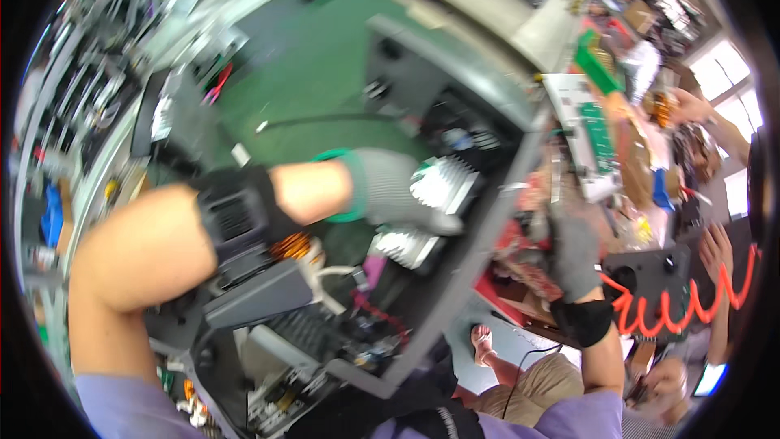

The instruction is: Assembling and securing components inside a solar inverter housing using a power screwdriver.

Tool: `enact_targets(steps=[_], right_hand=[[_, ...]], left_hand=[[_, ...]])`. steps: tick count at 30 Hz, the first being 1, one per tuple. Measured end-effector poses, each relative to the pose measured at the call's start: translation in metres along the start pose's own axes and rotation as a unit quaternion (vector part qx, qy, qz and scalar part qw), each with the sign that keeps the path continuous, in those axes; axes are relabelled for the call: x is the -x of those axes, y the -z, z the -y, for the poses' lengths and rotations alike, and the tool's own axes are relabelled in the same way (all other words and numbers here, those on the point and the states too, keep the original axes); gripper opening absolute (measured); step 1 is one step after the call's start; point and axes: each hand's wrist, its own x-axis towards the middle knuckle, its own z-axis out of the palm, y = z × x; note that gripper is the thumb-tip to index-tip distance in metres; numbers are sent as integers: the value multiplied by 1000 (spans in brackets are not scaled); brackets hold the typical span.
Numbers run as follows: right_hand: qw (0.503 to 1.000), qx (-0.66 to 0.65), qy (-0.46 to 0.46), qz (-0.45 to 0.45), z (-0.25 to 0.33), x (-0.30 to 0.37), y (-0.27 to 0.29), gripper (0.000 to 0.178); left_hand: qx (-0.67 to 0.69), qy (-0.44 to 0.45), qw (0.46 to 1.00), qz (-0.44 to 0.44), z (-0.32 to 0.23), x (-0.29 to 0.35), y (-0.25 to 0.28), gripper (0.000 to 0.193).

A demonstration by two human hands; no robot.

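Note:
My left hand, in a grey glove with a green cuff, reaches into an open dark metal case. Its fingers close around a silvery finned heatsink. Just below, a second finned heatsink sits in the case, with a copper coil and wires nearby. My right hand, also gloved in grey, is off to the right beside the cluttered bench. Motion smears its fingers, and whether it holds anything is unclear. A white panel with a green circuit board lies beyond it.
A green work mat spreads behind the case. Parts crowd the racks on the left. To the right, a coiled orange hose hangs near another person's hand. Another hand is near a copper coil.

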Motion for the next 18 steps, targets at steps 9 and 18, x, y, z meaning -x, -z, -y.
enact_targets(steps=[9, 18], right_hand=[[961, -159, -181, -136, 18, 41, 32, 61], [892, -375, -103, -231, 75, 14, 69, 59]], left_hand=[[479, -73, 854, -190, 14, 49, 41, 35], [553, -226, 758, -262, -78, 97, 26, 25]])
